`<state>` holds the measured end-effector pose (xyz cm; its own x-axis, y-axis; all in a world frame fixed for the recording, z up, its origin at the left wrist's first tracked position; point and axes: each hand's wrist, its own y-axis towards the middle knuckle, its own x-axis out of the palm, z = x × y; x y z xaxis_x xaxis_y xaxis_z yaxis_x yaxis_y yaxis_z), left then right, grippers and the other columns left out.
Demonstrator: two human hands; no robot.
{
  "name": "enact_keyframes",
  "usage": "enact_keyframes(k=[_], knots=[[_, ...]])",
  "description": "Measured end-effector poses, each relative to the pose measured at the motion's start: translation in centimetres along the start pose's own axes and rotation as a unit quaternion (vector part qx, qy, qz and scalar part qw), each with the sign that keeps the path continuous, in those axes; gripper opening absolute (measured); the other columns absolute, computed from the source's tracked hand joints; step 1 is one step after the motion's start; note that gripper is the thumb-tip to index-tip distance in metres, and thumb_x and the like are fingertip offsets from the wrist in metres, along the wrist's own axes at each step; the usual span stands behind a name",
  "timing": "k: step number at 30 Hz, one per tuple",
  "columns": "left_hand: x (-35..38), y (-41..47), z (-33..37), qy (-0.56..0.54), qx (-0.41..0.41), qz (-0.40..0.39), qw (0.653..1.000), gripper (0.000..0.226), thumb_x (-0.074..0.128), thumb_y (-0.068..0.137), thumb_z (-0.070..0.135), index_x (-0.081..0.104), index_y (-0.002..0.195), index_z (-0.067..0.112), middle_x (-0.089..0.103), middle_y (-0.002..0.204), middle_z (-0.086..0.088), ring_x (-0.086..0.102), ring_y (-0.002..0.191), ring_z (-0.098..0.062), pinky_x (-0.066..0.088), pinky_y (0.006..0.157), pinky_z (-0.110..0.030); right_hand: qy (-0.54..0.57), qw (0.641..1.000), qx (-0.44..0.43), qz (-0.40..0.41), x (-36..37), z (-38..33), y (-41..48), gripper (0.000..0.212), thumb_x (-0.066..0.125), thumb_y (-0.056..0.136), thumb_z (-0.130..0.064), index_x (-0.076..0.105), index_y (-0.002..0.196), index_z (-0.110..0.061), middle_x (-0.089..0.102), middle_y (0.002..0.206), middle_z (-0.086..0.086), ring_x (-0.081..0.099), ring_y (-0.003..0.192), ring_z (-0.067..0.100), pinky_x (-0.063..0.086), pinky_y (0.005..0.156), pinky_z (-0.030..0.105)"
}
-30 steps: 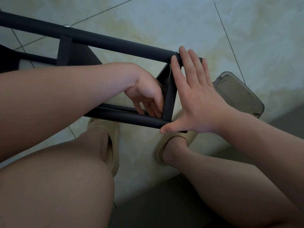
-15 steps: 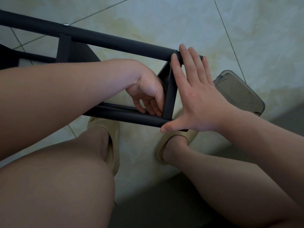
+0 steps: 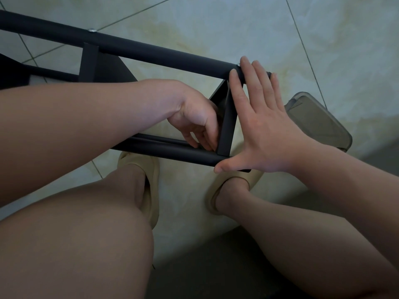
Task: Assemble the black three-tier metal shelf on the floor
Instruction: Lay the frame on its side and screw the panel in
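Two long black tubes of the shelf frame [image 3: 224,134] run across the pale tiled floor [image 3: 216,22], the frame lying on its side just ahead of the person's knees. At the far left a flat black crosspiece [image 3: 88,59] meets the upper tube [image 3: 151,52], and a small silver screw head [image 3: 92,30] shows on that tube just above the joint. The lower tube [image 3: 172,151] passes under the left forearm and over the toe of the left beige slipper [image 3: 151,169]. Reaching in between the tubes, the left hand [image 3: 194,119] has its fingers curled down into the corner where the lower tube meets the end panel [image 3: 226,126]; the fingertips touch the panel's inner side, but whether they pinch anything there cannot be told, since the knuckles hide the spot. That end panel stands between the two tubes, slightly tilted, near their right ends. The right hand [image 3: 265,126] lies flat and spread against the panel's outer side, fingers straight with their tips laid over the upper tube, thumb stretched out across the end of the lower tube. Below it sits the right beige slipper [image 3: 237,180], partly under the tube's end. Further right, behind the wrist, a greyish see-through container [image 3: 319,124] rests on the tiles, seemingly with a lid on. A darker strip of floor [image 3: 205,266] runs along the bottom between the legs.
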<state>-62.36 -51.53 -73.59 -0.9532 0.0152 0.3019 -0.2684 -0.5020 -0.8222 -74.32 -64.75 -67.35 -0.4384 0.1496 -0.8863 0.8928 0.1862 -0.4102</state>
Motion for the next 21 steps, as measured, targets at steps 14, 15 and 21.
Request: enact_keyframes(k=[14,15,21], knots=[[0.0,0.0,0.4,0.017,-0.010,-0.011,1.000,0.033,0.063,0.090,0.000,0.063,0.123,0.006,0.063,0.108,-0.008,0.060,0.091,-0.016,0.045,0.086,-0.031,0.003,1.000,-0.006,0.008,0.2,0.1,0.0,0.154,0.048,0.053,-0.097,-0.006,0.159,0.001,-0.012,0.166,0.026,-0.015,0.153,0.042,-0.017,0.121,0.046],[0.0,0.1,0.2,0.007,-0.002,-0.009,1.000,0.032,0.063,0.090,-0.001,0.063,0.120,0.007,0.063,0.107,-0.009,0.060,0.092,-0.017,0.044,0.086,-0.031,0.004,1.000,-0.006,0.008,0.2,0.1,0.0,0.154,0.048,0.053,-0.097,-0.006,0.159,0.001,-0.013,0.166,0.026,-0.015,0.153,0.042,-0.018,0.121,0.046],[0.5,0.1,-0.8,-0.040,0.045,0.003,0.998,0.039,0.062,0.089,-0.007,0.059,0.127,-0.001,0.063,0.110,-0.013,0.060,0.100,-0.025,0.046,0.096,-0.040,0.007,1.000,-0.006,0.004,0.1,0.2,0.0,0.154,0.051,0.053,-0.096,-0.007,0.159,0.000,-0.015,0.166,0.024,-0.017,0.153,0.042,-0.020,0.120,0.044]])
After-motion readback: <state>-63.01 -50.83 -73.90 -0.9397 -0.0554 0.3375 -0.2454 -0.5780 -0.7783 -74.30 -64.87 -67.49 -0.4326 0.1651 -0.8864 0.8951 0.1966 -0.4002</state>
